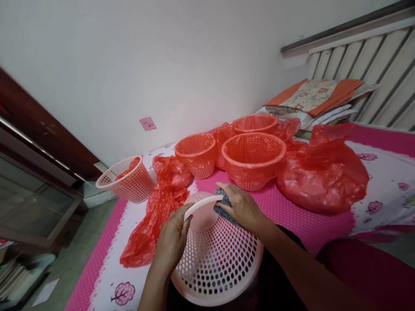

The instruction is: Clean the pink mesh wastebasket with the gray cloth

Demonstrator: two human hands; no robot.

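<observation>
Basket (217, 259) of pale pink perforated plastic sits near centre, tilted over the dark-clothed lap (275, 280). Left hand (173, 235) grips its edge on the left; right hand (241, 205) grasps a dark grey textured pad (228, 217) against the right end of that edge. Possible trouble — basket could twist or slip off the lap if the pad pushes harder than the left hand holds. Loose red plastic bag (145, 242), just left on the patterned sheet (112, 252), might get dragged if the basket swings that way. Far-left basket (134, 185), red plastic inside, stands by the sheet's left side — a bump could topple it. Pink note (148, 124) on the far wall (194, 77): dark marks, unreadable. No brand legible.
</observation>
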